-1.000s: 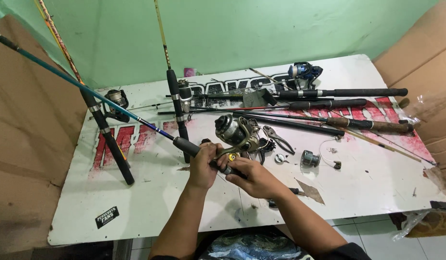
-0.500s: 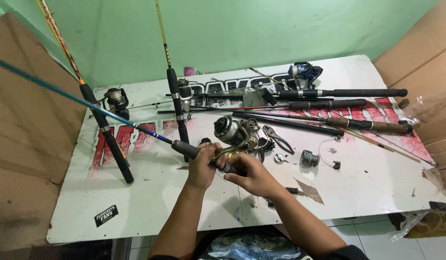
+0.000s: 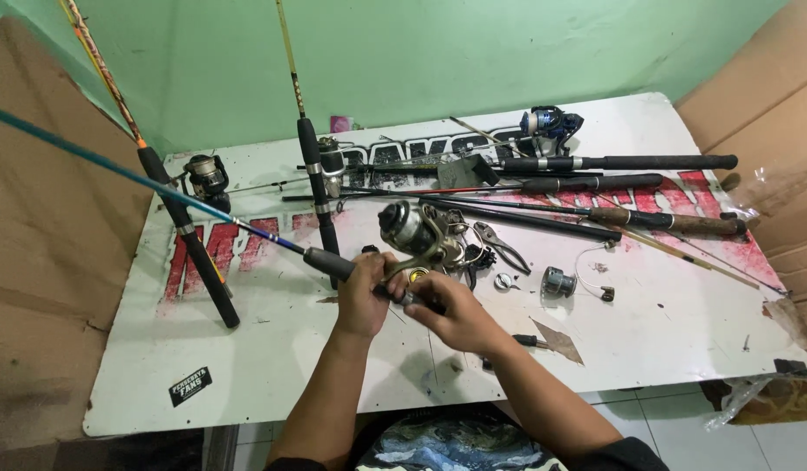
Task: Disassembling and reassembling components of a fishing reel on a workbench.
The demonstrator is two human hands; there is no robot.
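You hold the blue fishing rod [image 3: 159,185] above the white table [image 3: 272,375], its spinning reel [image 3: 414,231] upright. Your left hand [image 3: 366,296] clenches the handle to steady it; your right hand [image 3: 456,312] grips the butt beside it.

The spinning reel [image 3: 418,234] looks like glossy silver metal with a gold part, and the teal rod [image 3: 133,175] has a smooth painted sheen above a matt black grip. The white board [image 3: 272,375] is scuffed, its red print worn. Brown cardboard [image 3: 37,262] at its left edge looks dull and papery. The pliers [image 3: 499,247] are bare metal.
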